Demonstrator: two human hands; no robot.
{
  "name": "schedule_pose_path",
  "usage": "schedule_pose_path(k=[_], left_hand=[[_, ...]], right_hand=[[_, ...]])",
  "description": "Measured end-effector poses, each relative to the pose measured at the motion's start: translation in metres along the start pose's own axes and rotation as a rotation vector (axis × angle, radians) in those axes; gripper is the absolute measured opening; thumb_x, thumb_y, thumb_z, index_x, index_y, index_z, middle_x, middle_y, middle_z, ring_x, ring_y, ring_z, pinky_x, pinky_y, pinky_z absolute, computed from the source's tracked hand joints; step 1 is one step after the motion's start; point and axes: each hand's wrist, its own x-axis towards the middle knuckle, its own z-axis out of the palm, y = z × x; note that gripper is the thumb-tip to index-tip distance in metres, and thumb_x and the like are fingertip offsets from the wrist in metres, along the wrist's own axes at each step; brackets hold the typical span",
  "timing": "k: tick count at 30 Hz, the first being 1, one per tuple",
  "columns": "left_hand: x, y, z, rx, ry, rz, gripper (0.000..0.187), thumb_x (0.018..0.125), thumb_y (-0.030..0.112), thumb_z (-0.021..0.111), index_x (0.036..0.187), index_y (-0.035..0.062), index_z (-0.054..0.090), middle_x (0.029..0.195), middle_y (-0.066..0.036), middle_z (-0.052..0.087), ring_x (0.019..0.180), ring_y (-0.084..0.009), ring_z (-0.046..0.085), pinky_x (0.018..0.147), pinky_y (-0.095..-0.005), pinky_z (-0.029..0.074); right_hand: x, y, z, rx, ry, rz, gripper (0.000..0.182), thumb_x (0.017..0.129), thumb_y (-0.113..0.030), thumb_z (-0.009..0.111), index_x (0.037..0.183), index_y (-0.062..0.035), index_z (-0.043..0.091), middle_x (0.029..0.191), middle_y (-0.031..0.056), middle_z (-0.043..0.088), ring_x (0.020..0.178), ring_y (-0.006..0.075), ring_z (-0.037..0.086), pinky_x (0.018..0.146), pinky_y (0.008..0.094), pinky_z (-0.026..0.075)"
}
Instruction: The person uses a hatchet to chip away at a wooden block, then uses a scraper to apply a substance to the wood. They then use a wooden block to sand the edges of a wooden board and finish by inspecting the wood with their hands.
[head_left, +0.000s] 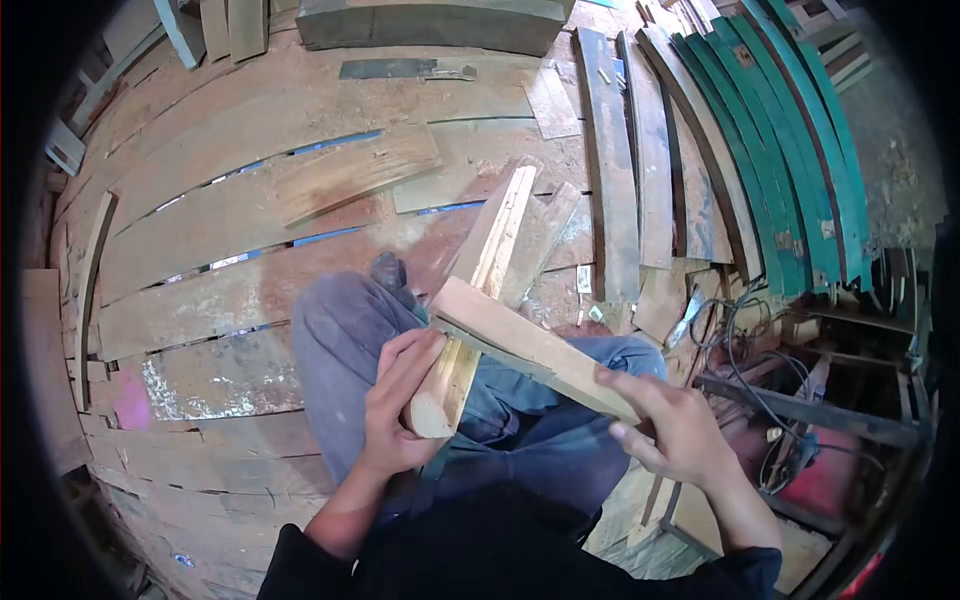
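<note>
My left hand point(395, 405) is wrapped around the near end of a long, light wooden piece point(490, 255), which points away from me between my legs. Its cut end shows beside my thumb, and its top is rough and split. In my right hand point(685, 430) is one end of a flat wooden board point(535, 345), gripped between thumb and fingers. The board lies crosswise over the long piece, its far end just beyond my left fingertips. Whether the two pieces press together is hard to see.
I sit with bent legs on a plank floor point(200, 270) with gaps. A loose board point(360, 170) lies ahead, and a big beam point(430, 25) stands at the back. Long boards and green slats point(770, 150) are stacked right. Black cables point(750, 330) tangle near a metal frame at right.
</note>
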Motion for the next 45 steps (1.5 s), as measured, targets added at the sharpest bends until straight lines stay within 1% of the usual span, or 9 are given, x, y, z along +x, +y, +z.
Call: schedule_pose_path(k=[4, 10, 12, 15, 17, 20, 22, 28, 45], left_hand=[[-0.003, -0.005, -0.004, 0.030, -0.033, -0.004, 0.064, 0.062, 0.008, 0.075, 0.122, -0.0072, 0.059, 0.120, -0.022, 0.061, 0.112, -0.0404, 0.055, 0.098, -0.0465, 0.041], [0.010, 0.013, 0.004, 0.062, -0.127, 0.018, 0.064, 0.063, 0.011, 0.078, 0.123, -0.0023, 0.061, 0.123, -0.018, 0.062, 0.114, -0.0376, 0.056, 0.098, -0.0472, 0.041], [0.006, 0.016, 0.008, 0.130, -0.279, 0.053, 0.066, 0.062, 0.013, 0.078, 0.125, 0.0002, 0.061, 0.130, -0.011, 0.060, 0.120, -0.0331, 0.053, 0.102, -0.0460, 0.039], [0.013, 0.029, 0.017, 0.216, -0.350, 0.066, 0.065, 0.063, 0.011, 0.076, 0.126, 0.0005, 0.061, 0.130, -0.012, 0.060, 0.122, -0.0346, 0.052, 0.104, -0.0451, 0.039], [0.013, 0.023, 0.013, 0.152, -0.210, 0.034, 0.062, 0.067, 0.012, 0.076, 0.125, -0.0034, 0.060, 0.127, -0.017, 0.060, 0.119, -0.0348, 0.055, 0.104, -0.0448, 0.039], [0.017, 0.020, 0.004, 0.067, -0.048, -0.039, 0.059, 0.071, 0.009, 0.073, 0.126, -0.0059, 0.057, 0.126, -0.021, 0.060, 0.120, -0.0337, 0.055, 0.105, -0.0439, 0.038], [0.017, 0.022, -0.003, 0.074, 0.001, -0.090, 0.057, 0.073, 0.003, 0.068, 0.128, -0.0067, 0.055, 0.127, -0.020, 0.060, 0.126, -0.0317, 0.052, 0.107, -0.0426, 0.036], [0.016, 0.015, -0.011, -0.025, 0.067, -0.202, 0.057, 0.077, 0.002, 0.069, 0.131, -0.0069, 0.053, 0.131, -0.021, 0.058, 0.125, -0.0309, 0.053, 0.107, -0.0401, 0.036], [0.019, -0.031, -0.045, -0.222, 0.271, -0.452, 0.045, 0.090, 0.018, 0.067, 0.127, -0.0032, 0.053, 0.120, -0.011, 0.060, 0.110, -0.0182, 0.056, 0.096, -0.0310, 0.043]], right_hand=[[0.002, 0.005, 0.012, -0.159, -0.046, -0.260, 0.049, 0.085, -0.029, 0.070, 0.131, -0.0221, 0.057, 0.079, 0.0121, 0.058, 0.059, 0.0324, 0.061, 0.052, 0.0404, 0.052], [0.060, 0.066, 0.030, -0.009, 0.094, 0.088, 0.057, 0.093, -0.021, 0.059, 0.146, -0.0276, 0.040, 0.103, 0.0249, 0.065, 0.087, 0.0416, 0.065, 0.078, 0.0441, 0.052], [0.097, 0.102, 0.025, 0.009, 0.056, 0.334, 0.052, 0.098, -0.023, 0.052, 0.147, -0.0291, 0.038, 0.102, 0.0262, 0.066, 0.094, 0.0427, 0.064, 0.082, 0.0431, 0.051], [0.118, 0.136, 0.040, 0.092, 0.283, 0.184, 0.048, 0.100, -0.025, 0.049, 0.146, -0.0305, 0.039, 0.081, 0.0297, 0.060, 0.078, 0.0456, 0.061, 0.071, 0.0473, 0.047], [0.103, 0.101, 0.040, 0.200, 0.379, 0.085, 0.050, 0.098, -0.022, 0.052, 0.146, -0.0250, 0.040, 0.085, 0.0311, 0.059, 0.078, 0.0459, 0.060, 0.072, 0.0452, 0.047], [0.058, 0.042, 0.032, 0.279, 0.241, -0.138, 0.051, 0.093, -0.009, 0.054, 0.141, 0.0022, 0.043, 0.130, 0.0258, 0.056, 0.117, 0.0389, 0.059, 0.097, 0.0403, 0.045], [0.038, 0.030, 0.047, 0.268, 0.120, -0.215, 0.048, 0.090, -0.016, 0.063, 0.136, -0.0069, 0.053, 0.105, 0.0230, 0.064, 0.087, 0.0385, 0.064, 0.080, 0.0395, 0.051], [0.093, 0.081, 0.053, 0.145, 0.231, -0.066, 0.049, 0.093, -0.022, 0.059, 0.141, -0.0208, 0.049, 0.081, 0.0226, 0.063, 0.067, 0.0360, 0.062, 0.065, 0.0445, 0.049], [0.084, 0.154, 0.059, 0.090, 0.507, 0.245, 0.052, 0.098, -0.018, 0.049, 0.147, -0.0285, 0.036, 0.089, 0.0297, 0.063, 0.082, 0.0469, 0.061, 0.072, 0.0533, 0.047]])
